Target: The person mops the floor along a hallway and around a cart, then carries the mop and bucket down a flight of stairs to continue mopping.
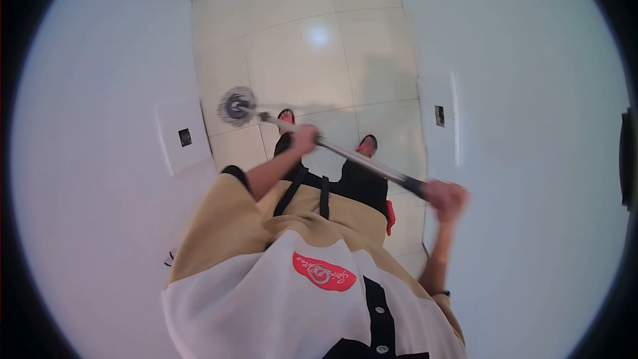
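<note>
The left hand [304, 139] and right hand [446, 198] both clench the mop handle [362, 161]. The mop head [236, 105] lies on the floor [312, 46] near the feet. This looks like mid-stroke; the next sweep needs a firm grip.

Mop [359, 159]: a slim silver pole with a dark grip at one end and a round, grey-fringed head at the other. It slants across the view, head upper left, grip lower right. Whether the head touches anything cannot be told.
</note>
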`<state>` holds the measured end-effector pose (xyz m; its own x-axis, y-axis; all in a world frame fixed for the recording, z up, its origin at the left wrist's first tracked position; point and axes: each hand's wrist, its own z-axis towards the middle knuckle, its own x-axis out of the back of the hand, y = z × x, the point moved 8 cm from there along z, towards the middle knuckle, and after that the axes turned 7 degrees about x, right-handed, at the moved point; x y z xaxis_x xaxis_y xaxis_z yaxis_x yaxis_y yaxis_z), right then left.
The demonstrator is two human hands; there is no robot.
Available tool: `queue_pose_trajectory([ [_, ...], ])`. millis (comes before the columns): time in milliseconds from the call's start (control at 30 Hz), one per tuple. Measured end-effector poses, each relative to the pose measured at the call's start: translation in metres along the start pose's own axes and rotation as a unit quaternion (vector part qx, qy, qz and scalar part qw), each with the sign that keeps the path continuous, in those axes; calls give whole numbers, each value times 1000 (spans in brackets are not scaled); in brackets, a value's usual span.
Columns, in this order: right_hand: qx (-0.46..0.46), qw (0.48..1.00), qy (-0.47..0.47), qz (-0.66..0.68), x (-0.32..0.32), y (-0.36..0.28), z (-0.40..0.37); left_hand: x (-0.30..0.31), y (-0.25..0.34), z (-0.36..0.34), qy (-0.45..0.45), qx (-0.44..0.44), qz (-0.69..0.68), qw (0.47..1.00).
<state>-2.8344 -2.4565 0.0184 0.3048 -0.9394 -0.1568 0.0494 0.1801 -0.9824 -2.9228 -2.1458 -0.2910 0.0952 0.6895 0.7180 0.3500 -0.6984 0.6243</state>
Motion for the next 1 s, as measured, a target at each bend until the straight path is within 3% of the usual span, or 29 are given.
queue_pose_trajectory([
  [33,10,997,76,19,64,-45,-15,-47,68,8,-119,10,113,986],
  [67,47,987,100,-116,105,-112,-27,-18,186,-3,-196,-11,52,979],
  [100,72,956,134,-252,146,-180,-40,-105,212,6,-156,-17,59,986],
  [133,98,920,224,-306,160,-236,-55,-114,282,-3,-211,-89,25,973],
  [167,112,872,316,-355,173,-292,-73,-123,350,4,-211,-97,13,973],
  [200,193,884,258,-339,155,-323,-71,-116,404,4,-229,-142,-21,963],
  [233,226,876,271,-329,127,-339,-86,-120,447,10,-182,-213,-128,952],
  [267,258,871,278,-313,117,-341,-78,-126,459,22,-167,-224,-129,952],
  [333,298,853,302,-305,96,-338,-81,-95,445,14,-150,-245,-172,942],
  [400,278,903,259,-201,84,-333,-84,-75,419,-1,-137,-259,-208,933],
  [467,216,956,169,-100,151,-307,5,-71,410,42,-105,-188,-205,955],
  [533,200,977,67,-25,113,-304,36,-36,357,21,-90,-168,-207,959],
  [567,187,980,61,16,94,-275,16,-13,308,-12,-76,-136,-177,972],
  [600,193,955,208,-88,100,-240,-16,-32,244,-33,-60,-84,-144,984],
  [633,148,973,175,-22,80,-194,-41,-9,201,-68,-62,-61,-140,986],
  [667,140,983,66,98,28,-151,-63,-21,120,-99,27,-79,-103,991],
  [700,116,991,40,62,-10,-115,-82,-3,60,-123,63,-90,-119,987],
  [733,127,985,-42,108,-71,-96,-87,11,6,-140,61,-69,-100,991],
  [767,78,990,-69,99,-99,-65,-104,21,-32,-145,8,-38,-44,998],
  [800,-39,999,-25,24,-129,-43,-126,39,-69,-163,-2,2,-99,995],
  [867,-81,990,-107,46,-152,-3,-151,66,-87,-188,90,87,70,990],
  [900,-47,986,-153,52,-155,7,-151,56,-80,-185,73,71,65,993],
  [1000,43,992,-116,-5,-82,-10,-175,1,-34,-177,27,35,47,998],
])
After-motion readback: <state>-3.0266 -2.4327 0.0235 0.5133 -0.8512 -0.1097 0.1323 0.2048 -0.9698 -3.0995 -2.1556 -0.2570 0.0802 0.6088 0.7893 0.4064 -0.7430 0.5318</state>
